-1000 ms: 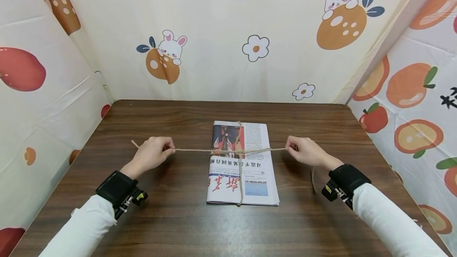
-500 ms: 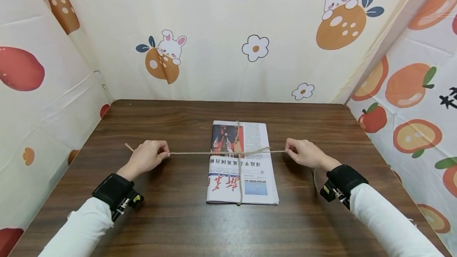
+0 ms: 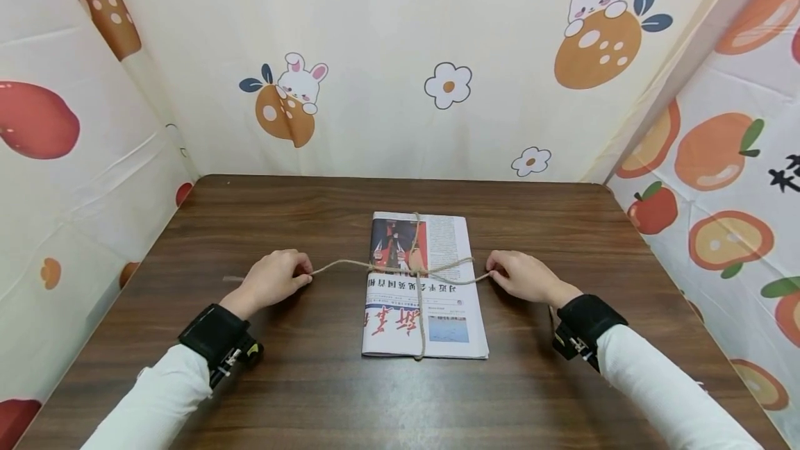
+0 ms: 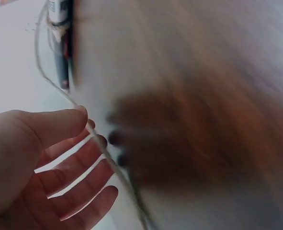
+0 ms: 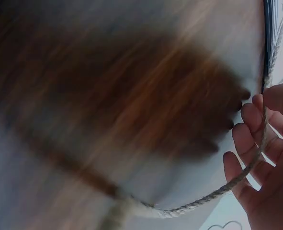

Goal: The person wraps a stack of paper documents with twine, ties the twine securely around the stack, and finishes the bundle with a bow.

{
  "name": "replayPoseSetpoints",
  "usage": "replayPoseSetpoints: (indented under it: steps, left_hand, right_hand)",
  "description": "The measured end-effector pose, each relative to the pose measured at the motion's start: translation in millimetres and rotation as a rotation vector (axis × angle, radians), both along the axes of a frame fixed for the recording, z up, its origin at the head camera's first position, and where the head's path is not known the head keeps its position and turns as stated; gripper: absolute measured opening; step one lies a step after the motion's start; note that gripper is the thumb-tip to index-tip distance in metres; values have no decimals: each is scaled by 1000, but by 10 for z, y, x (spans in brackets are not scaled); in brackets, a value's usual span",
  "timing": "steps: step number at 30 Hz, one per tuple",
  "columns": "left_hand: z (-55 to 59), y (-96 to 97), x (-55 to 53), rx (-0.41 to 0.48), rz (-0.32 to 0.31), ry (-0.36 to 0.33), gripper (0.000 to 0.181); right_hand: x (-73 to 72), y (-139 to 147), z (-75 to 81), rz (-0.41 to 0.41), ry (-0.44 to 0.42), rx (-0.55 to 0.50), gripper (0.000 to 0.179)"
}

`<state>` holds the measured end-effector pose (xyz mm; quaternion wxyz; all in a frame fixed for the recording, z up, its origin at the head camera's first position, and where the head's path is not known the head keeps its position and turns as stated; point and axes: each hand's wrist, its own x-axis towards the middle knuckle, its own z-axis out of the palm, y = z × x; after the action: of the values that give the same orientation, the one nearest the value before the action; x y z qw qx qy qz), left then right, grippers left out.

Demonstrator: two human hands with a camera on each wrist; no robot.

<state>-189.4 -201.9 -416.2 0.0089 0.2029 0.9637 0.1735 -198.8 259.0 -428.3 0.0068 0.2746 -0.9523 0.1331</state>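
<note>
A folded newspaper bundle (image 3: pixel 445 335) lies flat on the table, with twine (image 3: pixel 420 311) running lengthwise over it and crossing near its middle. From that crossing, one strand leads left to my left hand (image 3: pixel 270 282), which pinches it between thumb and fingertips. The other strand sags to my right hand (image 3: pixel 525 278), beside the bundle's right edge, pinched the same way. In the left wrist view the twine (image 4: pixel 105 153) passes the thumb tip and trails below the fingers. In the right wrist view the twine (image 5: pixel 198 203) curves down past the loosely bent fingers.
The brown wooden table (image 3: pixel 300 394) extends on all sides of the bundle. A patterned cloth curtain (image 3: pixel 387 89) rises behind the far edge, and printed cloths hang at left and right. Each wrist wears a black strap (image 3: pixel 214 334) with a small camera.
The twine was stretched straight between both hands and now hangs slack in curves. My left hand has come back right toward the bundle, and my right hand has moved slightly left.
</note>
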Motion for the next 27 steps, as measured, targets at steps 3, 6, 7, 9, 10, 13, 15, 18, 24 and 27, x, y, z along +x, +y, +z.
replayPoseSetpoints:
  steps: [3,6,7,9,10,13,15,18,24,27]
  left_hand:
    - [29,108,-21,5,-12,9,10]
    - [76,261,-46,18,-17,22,15]
    - [96,322,-53,21,-21,24,16]
    - [132,452,-67,27,-36,33,16]
    - [149,517,-72,29,-48,37,16]
    - [187,707,-90,26,-89,56,15]
    - [202,823,-101,16,-118,76,12]
    - [208,965,-121,-11,-161,100,7]
    - [182,1145,-152,-53,-213,84,8]
    - [168,1190,-149,-69,-212,54,11]
  right_hand:
    - [5,-66,-3,25,59,11,5]
    - [15,-140,9,60,126,23,5]
    - [18,-169,11,73,141,24,5]
    - [32,-236,21,95,161,26,4]
    - [41,-272,25,106,165,26,5]
    - [71,-381,34,137,172,24,4]
    - [98,-448,37,160,181,26,5]
    - [135,-537,38,182,191,33,4]
    - [202,-669,37,197,159,39,10]
    - [218,-700,26,208,151,36,12]
